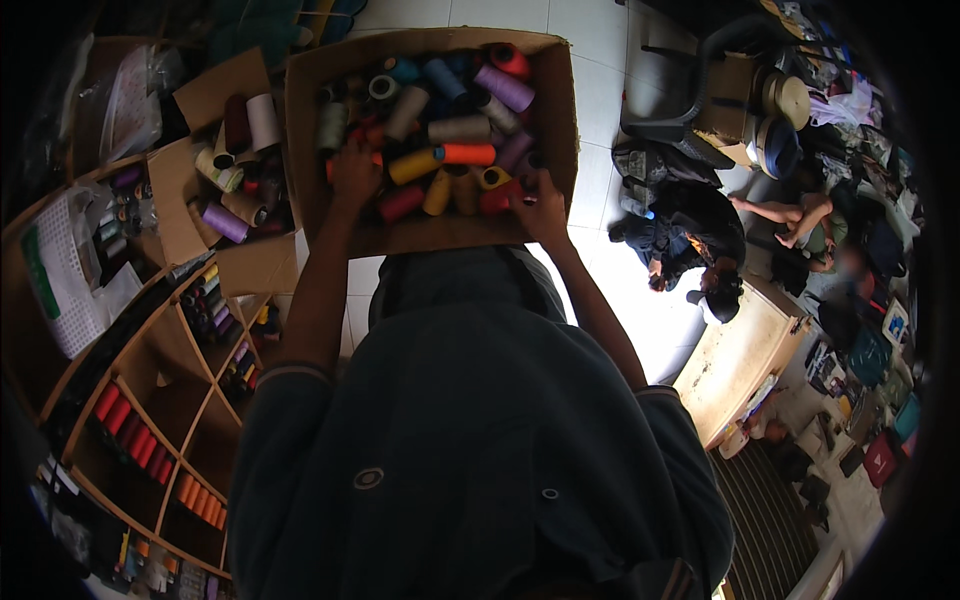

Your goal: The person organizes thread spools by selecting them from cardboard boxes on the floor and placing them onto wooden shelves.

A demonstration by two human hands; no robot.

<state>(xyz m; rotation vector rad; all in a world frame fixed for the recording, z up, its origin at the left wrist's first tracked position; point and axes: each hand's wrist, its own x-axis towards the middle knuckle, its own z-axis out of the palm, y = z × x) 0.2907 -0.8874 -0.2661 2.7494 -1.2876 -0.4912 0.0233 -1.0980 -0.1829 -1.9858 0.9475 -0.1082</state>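
A cardboard box [430, 242] full of thread spools is in front of me. At its left side my left hand [355, 175] is closed over an orange-red thread spool [377, 159], whose ends show on both sides of the fingers. My right hand [542, 208], near the right wall, grips a red thread spool [497, 199] between thumb and fingers. Between the hands lie a yellow spool [414, 166], a bright orange spool [468, 154] and a dark red spool [401, 204]. A lilac spool [504, 88] rests farther back. The fingertips are dim and partly hidden.
To the left stands a smaller open carton [180, 195] with more spools. A wooden cubbyhole shelf [190, 400] at lower left holds rows of red and orange spools. On the right are a black chair [665, 128], seated people [695, 235] and a wooden table [735, 365].
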